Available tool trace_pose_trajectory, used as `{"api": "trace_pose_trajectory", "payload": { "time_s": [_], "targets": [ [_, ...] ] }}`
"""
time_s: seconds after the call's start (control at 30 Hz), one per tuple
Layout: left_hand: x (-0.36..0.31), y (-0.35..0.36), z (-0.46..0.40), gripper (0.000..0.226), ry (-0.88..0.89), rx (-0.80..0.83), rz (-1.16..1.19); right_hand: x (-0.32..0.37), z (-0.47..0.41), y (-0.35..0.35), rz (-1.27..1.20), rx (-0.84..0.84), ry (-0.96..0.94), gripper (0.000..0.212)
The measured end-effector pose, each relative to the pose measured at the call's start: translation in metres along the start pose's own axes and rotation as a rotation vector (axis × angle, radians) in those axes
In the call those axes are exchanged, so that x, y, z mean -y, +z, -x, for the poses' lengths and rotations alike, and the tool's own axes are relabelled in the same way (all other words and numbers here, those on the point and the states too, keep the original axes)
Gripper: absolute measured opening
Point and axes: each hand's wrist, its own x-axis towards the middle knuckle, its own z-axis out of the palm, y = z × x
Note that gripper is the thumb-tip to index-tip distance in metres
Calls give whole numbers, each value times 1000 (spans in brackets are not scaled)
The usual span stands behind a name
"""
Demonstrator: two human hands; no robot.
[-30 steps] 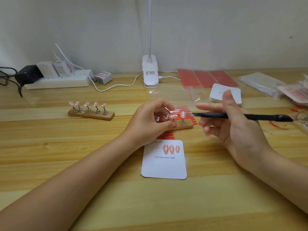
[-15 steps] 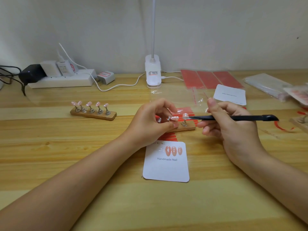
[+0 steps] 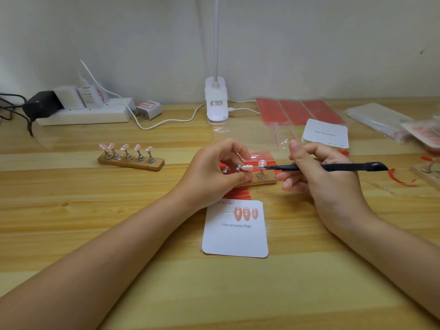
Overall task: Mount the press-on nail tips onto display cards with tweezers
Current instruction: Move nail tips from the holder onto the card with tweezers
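- Step in hand: freeing a nail tip from its metal peg at frame centre, over the near wooden stand.
- The left hand pinches that peg; the right hand has its grip closed round the black tweezers, whose point meets the tip.
- Next, likely: lift the tip off and carry it down to the display card on the worktop, beside the three nails mounted there.

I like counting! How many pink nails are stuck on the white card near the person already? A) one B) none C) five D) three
D: three pink nails sit in a row on the card, above the words "Handmade Nail".
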Motion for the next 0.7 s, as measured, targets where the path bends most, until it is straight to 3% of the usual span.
{"api": "trace_pose_trajectory", "payload": {
  "time_s": [0.7],
  "targets": [
    [1, 0, -2, 30, -9, 23, -23, -2, 0, 2, -4, 44, -32, 22]
  ]
}}
